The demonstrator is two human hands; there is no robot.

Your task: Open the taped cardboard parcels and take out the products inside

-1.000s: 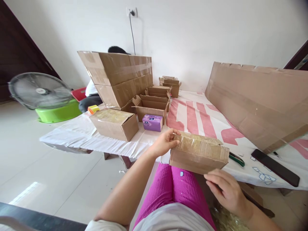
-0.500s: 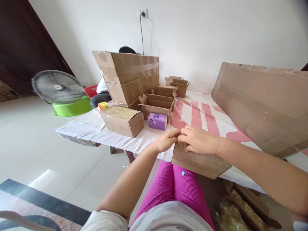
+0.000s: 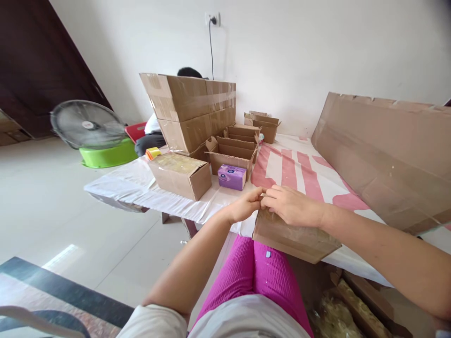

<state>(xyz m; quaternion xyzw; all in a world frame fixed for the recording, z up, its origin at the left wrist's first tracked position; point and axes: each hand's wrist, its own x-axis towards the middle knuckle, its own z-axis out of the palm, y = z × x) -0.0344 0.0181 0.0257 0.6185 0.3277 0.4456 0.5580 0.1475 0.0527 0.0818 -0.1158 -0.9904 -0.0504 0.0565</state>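
At the table's front edge a taped cardboard box [image 3: 296,241] lies on its long side across from my lap, its near edge overhanging the cloth. My left hand [image 3: 245,206] is closed at the box's left end, thumb and forefinger at the upper corner. Over the top of the same box lies my right hand [image 3: 294,205], its fingers bent together and almost meeting the left fingertips. What lies between the fingertips is hidden. Just beyond my left hand sits a purple tissue pack [image 3: 231,177]. Left of it is a closed cardboard box [image 3: 179,176] with yellowish tape on top.
Open cardboard boxes [image 3: 230,159] stand behind the purple pack, beside a stack of taped cartons [image 3: 190,105]. A large cardboard sheet [image 3: 384,155] leans at right. A tape roll [image 3: 152,153], a fan [image 3: 86,124] and a partly hidden person [image 3: 153,134] are at left.
My view has shifted slightly. Both hands stay at the same end of the box, and the right fingers have drawn in a little closer over its top.
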